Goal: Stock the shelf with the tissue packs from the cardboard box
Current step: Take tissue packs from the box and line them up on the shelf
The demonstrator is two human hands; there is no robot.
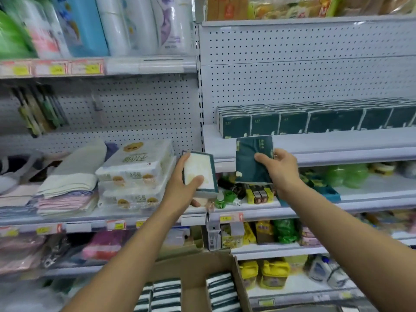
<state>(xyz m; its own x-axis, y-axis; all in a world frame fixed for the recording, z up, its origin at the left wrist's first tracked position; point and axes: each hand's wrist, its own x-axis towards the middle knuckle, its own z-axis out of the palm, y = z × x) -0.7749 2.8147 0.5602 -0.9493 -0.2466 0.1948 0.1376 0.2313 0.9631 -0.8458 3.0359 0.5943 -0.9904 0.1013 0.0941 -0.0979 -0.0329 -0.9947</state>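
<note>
Left hand [188, 183]: curled round a flat pack [201, 172], soft white face up.
Right hand [278, 168]: pinching a dark green pack [252, 159], just under shelf [337, 143].
Cardboard box [195, 273]: below both hands, striped packs inside.

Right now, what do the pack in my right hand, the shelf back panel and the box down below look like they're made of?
Pack in the right hand: likely soft plastic film, dark green, creased and faintly glossy. Back panel: probably painted metal, pale grey, with regular punched holes. Box: brown cardboard, matte, with raw-edged flaps.
</note>
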